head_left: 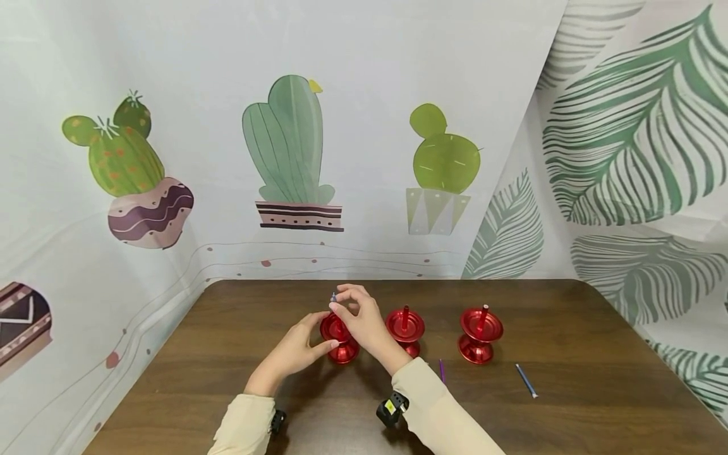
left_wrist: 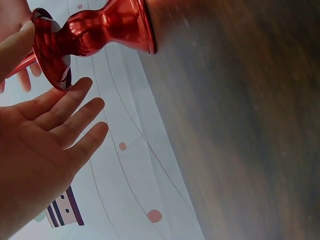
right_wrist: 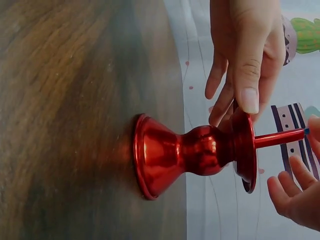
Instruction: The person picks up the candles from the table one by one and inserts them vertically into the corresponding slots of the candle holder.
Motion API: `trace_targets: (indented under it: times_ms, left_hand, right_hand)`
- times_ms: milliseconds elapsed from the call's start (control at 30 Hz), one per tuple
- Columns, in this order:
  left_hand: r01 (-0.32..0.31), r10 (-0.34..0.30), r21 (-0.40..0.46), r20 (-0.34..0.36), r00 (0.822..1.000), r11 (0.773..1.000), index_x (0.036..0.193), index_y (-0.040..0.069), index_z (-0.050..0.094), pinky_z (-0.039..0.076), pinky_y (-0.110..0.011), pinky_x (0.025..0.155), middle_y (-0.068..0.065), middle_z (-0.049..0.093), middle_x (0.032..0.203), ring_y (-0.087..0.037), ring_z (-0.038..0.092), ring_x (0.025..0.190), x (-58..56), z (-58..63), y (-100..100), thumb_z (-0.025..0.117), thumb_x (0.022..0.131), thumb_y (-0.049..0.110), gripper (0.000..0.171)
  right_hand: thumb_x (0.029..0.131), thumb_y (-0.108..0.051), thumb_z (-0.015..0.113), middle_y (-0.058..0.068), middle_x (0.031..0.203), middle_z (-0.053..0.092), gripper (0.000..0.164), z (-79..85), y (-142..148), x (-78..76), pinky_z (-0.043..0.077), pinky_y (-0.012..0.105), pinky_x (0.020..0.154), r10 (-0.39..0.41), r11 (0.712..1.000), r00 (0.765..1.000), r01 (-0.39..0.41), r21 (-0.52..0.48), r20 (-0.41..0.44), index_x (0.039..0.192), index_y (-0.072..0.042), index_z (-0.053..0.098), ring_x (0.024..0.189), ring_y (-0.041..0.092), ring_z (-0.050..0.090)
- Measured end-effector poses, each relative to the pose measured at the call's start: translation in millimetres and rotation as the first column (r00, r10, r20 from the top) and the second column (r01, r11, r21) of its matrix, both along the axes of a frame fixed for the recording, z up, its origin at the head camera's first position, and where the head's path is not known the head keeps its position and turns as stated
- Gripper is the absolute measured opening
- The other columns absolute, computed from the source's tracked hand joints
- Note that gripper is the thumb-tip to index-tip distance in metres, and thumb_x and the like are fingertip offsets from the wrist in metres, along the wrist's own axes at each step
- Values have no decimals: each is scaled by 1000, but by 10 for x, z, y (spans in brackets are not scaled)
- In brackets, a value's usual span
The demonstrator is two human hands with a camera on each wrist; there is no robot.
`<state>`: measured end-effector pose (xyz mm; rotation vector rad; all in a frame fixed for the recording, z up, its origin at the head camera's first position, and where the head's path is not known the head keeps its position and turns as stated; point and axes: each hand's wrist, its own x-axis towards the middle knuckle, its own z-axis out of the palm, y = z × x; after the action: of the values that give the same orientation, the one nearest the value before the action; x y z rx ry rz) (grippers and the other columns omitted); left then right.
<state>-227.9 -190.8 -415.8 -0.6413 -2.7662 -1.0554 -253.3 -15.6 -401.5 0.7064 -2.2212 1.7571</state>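
A shiny red metal candle holder (head_left: 342, 352) stands upright on the table, with a dish and a central tube on top. My left hand (head_left: 297, 349) holds the dish's rim from the left, thumb on one side and fingers on the other. Above the tube, my right hand (head_left: 359, 316) pinches a thin blue candle (head_left: 333, 297) between thumb and index finger. In the right wrist view a bit of blue shows at the tube's top (right_wrist: 280, 138), right by the right hand's fingertips. Most of the candle is hidden by the fingers.
To the right stand two more red candle holders, one near (head_left: 405, 325) and one farther off (head_left: 480, 332). A thin purple stick (head_left: 442, 371) and a thin blue stick (head_left: 526, 381) lie in front of them on the brown table (head_left: 574, 341). Behind hangs a cactus-print cloth (head_left: 370, 126).
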Motion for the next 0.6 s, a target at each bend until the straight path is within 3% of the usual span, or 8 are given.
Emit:
trace_targets:
  times_ms: [333, 600]
  left_hand:
    - [-29, 28, 13, 8, 1000, 1000, 133, -3, 50, 41, -53, 101, -16, 57, 127, -34, 54, 120, 1, -19, 0, 76, 83, 24, 62]
    - [-36, 36, 23, 20, 999, 999, 133, -3, 50, 40, -54, 101, -15, 58, 126, -34, 54, 119, -5, -34, 11, 77, 83, 25, 63]
  right_hand:
    - [89, -13, 69, 14, 119, 61, 10, 7, 26, -9, 46, 53, 91, -15, 1000, 1000, 15, 13, -26, 88, -3, 68, 112, 29, 54]
    - [87, -13, 71, 15, 116, 63, 10, 25, 59, -38, 47, 55, 90, -15, 1000, 999, 15, 5, 45, 88, -3, 71, 111, 29, 56]
